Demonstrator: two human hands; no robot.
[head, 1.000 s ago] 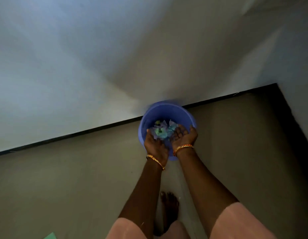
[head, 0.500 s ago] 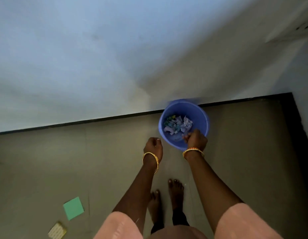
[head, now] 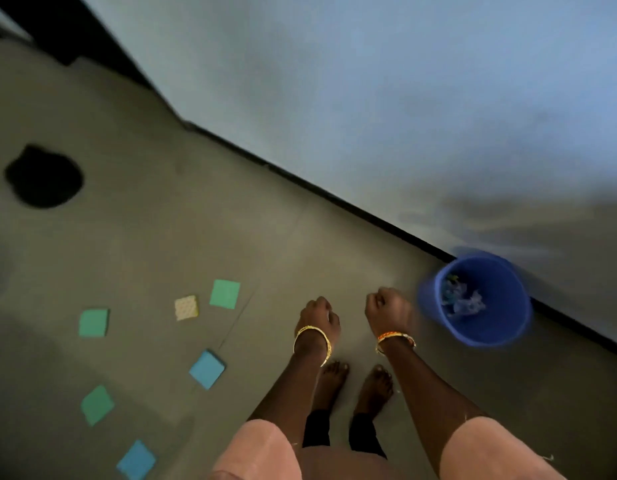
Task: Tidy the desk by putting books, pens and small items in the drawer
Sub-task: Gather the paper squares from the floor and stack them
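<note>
Head view, hands: I see the left hand [head: 317, 315] and the right hand [head: 388, 308] side by side over the floor, both curled into loose fists with nothing in them.
Head view, bangles: I see a gold bangle [head: 312, 341] on the left wrist and an orange and gold one [head: 395, 338] on the right wrist.
Head view, bucket: I see a blue bucket [head: 487, 327] on the floor just right of the right hand, next to the wall [head: 369, 98]. It has crumpled paper bits [head: 463, 301] inside. It looks blurry.
Head view, small items: I see flat squares lying apart on the floor [head: 161, 220], left of the hands. Three are green [head: 224, 294], two are blue [head: 207, 369], and one is pale yellow with dots [head: 186, 307].
Head view, feet: I see two bare feet [head: 334, 379] under the hands, toes toward the wall.
Head view, dark spot: I see a black blob [head: 44, 176] far left on the floor. I cannot tell what it is.
Head view, drawer: I cannot see it here.
</note>
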